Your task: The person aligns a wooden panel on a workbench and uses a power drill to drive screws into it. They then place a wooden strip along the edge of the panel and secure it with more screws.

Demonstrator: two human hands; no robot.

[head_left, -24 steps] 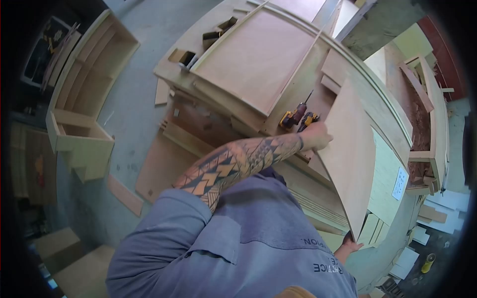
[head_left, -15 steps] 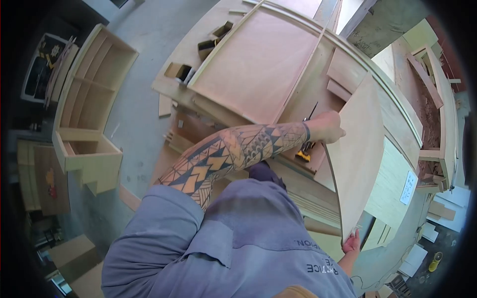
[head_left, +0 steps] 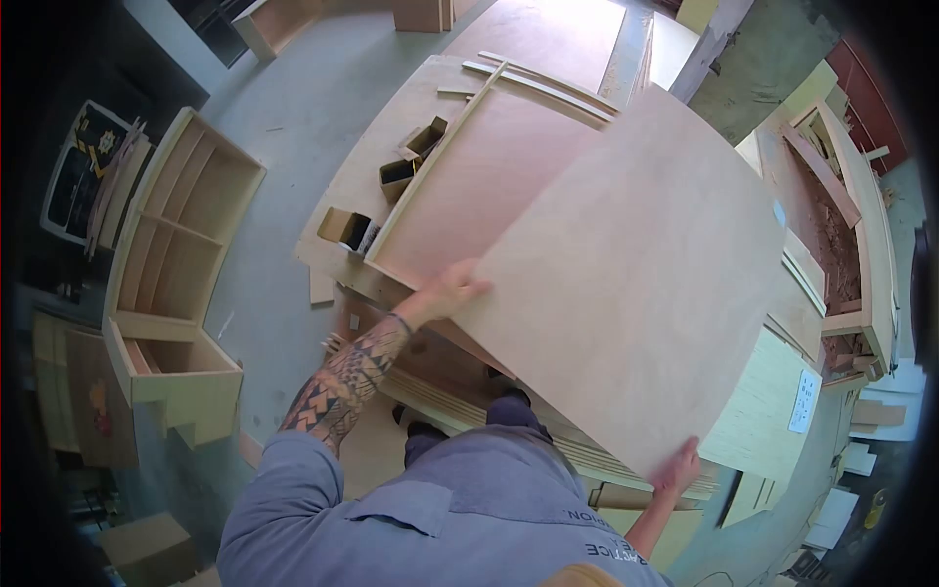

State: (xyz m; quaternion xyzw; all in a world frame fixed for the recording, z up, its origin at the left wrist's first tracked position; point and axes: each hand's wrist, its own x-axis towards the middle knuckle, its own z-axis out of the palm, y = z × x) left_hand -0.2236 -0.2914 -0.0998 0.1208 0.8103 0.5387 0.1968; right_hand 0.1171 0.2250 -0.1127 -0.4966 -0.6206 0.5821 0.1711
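Observation:
A large rectangular plywood panel (head_left: 626,284) lies between my two hands, its face turned up towards me. My left hand (head_left: 458,290), on the tattooed arm, grips its left corner. At the near right corner, my right hand (head_left: 677,468) holds the panel's edge. Beneath and behind the panel is a framed board (head_left: 489,166) with raised wooden strips along its edges, resting on the workbench. The panel covers the right part of that board, and whatever lies under it is hidden.
Small open boxes (head_left: 344,227) stand along the bench's left side. An open shelf unit (head_left: 181,235) is on the floor at the left. A pale green sheet with a label (head_left: 763,406) lies at the right. Another wooden frame (head_left: 875,245) stands further right.
The panel has swung from a steep, narrow view to a broad face-up one over the bench. My left hand has moved left with its corner. The drill seen earlier is out of sight.

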